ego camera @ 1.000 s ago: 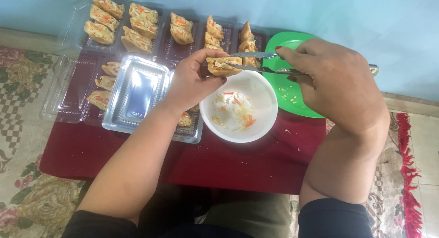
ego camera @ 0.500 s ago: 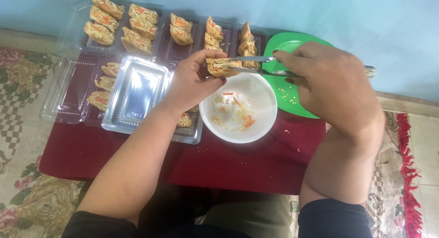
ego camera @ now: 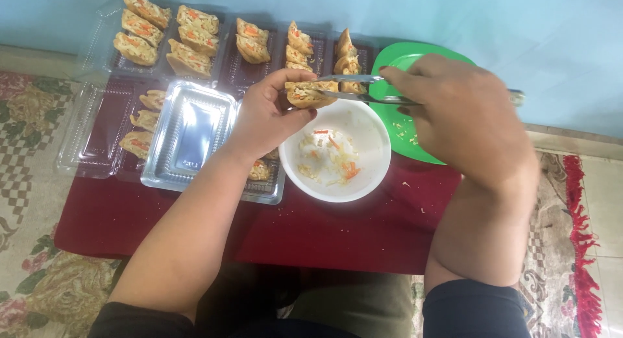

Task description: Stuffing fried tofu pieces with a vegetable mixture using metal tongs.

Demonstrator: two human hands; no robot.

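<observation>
Maroon desk (ego camera: 195,228) fills the near ground, and both forearms reach out across it. Just ahead, below the two hands, sits a white bowl (ego camera: 370,176) holding shredded filling (ego camera: 331,157), pale with orange flecks. Left hand (ego camera: 266,114) hovers right above the bowl's far rim, fingers and thumb curled around a stuffed pastry (ego camera: 310,93), gripping it from the left with its open, filled edge facing up. Right hand (ego camera: 454,114) comes in from the other side, fingers pressed together around a pair of metal tongs (ego camera: 354,88); the slim tips lie across the top of the pastry, touching it, while the far end of the tool pokes out past the knuckles. Under that right hand, a green plate (ego camera: 405,127) lies with crumbs scattered on it, touching the bowl's right side. To the left of the left wrist, a clear plastic lid (ego camera: 191,133) rests upside down over a tray, with a few filled pastries (ego camera: 144,120) peeking out beside it. Beyond both hands, against the pale blue wall (ego camera: 454,20), a row of clear plastic trays (ego camera: 107,26) carries more stuffed pastries (ego camera: 195,36), laid in pairs and threes, well apart from the one being held.
</observation>
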